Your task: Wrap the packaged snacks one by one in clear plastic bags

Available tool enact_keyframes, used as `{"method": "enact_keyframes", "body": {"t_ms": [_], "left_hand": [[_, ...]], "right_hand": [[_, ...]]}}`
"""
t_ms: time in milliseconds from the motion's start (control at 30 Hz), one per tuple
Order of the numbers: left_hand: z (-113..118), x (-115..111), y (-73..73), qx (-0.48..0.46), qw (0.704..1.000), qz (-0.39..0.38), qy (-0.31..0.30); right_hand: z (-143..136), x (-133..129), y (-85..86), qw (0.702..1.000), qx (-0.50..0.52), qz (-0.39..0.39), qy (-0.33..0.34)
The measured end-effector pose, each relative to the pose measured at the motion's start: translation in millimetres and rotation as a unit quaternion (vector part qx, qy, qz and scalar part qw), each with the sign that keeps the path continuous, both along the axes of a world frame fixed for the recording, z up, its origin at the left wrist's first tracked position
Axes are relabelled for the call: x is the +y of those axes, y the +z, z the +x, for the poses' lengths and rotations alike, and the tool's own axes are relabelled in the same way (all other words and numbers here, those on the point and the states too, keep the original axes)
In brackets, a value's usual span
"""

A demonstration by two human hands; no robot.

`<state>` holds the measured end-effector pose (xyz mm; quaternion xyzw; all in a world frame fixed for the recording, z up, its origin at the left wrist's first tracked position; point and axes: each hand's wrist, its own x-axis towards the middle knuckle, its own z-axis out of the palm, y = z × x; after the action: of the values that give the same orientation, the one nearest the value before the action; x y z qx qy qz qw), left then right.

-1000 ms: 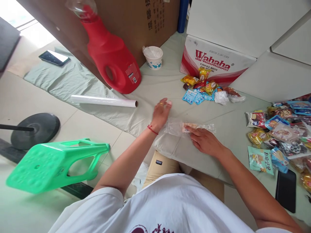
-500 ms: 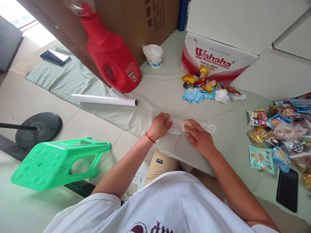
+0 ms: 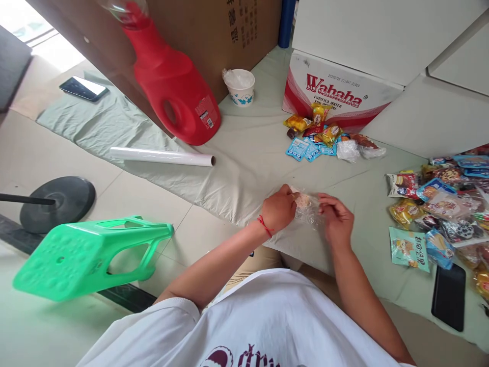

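Note:
A pale pinkish food piece [image 3: 303, 200] lies in crinkled clear plastic film [image 3: 311, 216] on the cloth near the front edge. My left hand [image 3: 280, 208], with a red string at its wrist, is closed on the film at the left side of the piece. My right hand [image 3: 336, 216] pinches the film's right end between thumb and fingers. The film spans the gap between both hands, with the food piece nearer my left hand.
A film roll [image 3: 162, 156], red jug [image 3: 179, 97] and paper cup [image 3: 241, 89] stand or lie at the left and back. Snack packets [image 3: 330, 135] sit by the Wahaha box [image 3: 332, 92]; more packets [image 3: 446, 204] and a phone [image 3: 449, 297] are at right. A green stool [image 3: 91, 255] is at left.
My left hand has moved right, from the film's left end to beside the food piece. My right hand has shifted right, off the piece, to the film's right end. The film is more gathered.

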<state>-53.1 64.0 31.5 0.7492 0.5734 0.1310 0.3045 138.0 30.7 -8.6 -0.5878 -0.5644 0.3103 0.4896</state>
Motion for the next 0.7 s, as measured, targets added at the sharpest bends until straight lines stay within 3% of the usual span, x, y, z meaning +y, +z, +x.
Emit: {"method": "enact_keyframes", "body": {"t_ms": [67, 100, 167, 233, 367, 467, 533, 600, 700], "left_hand": [[5, -4, -2.8, 0.08, 0.996, 0.023, -0.006], [7, -6, -4.7, 0.103, 0.994, 0.036, -0.006], [10, -8, -9.0, 0.122, 0.99, 0.07, -0.001], [12, -9, -13.0, 0.125, 0.986, 0.106, 0.003], [10, -11, -20.2, 0.127, 0.979, 0.161, 0.004], [8, -13, -25.4, 0.133, 0.974, 0.185, -0.015], [9, -16, -27.2, 0.135, 0.972, 0.184, -0.049], [11, -17, -26.8, 0.139, 0.972, 0.172, -0.082], [15, -18, -23.2, 0.149, 0.971, 0.154, -0.104]], "right_hand": [[18, 5, 0.8, 0.993, -0.091, 0.002, -0.068], [26, 8, 0.2, 0.985, -0.158, -0.008, -0.066], [38, 10, -2.2, 0.963, -0.266, -0.046, -0.01], [45, 8, -3.3, 0.949, -0.302, -0.075, 0.051], [50, -5, 10.7, 0.956, -0.267, -0.098, 0.072], [47, -6, 31.7, 0.964, -0.17, -0.193, 0.059], [35, 4, 42.5, 0.964, -0.074, -0.249, 0.056], [13, 22, 46.3, 0.966, 0.001, -0.256, 0.043], [-28, 52, 39.3, 0.976, -0.007, -0.216, 0.004]]}}
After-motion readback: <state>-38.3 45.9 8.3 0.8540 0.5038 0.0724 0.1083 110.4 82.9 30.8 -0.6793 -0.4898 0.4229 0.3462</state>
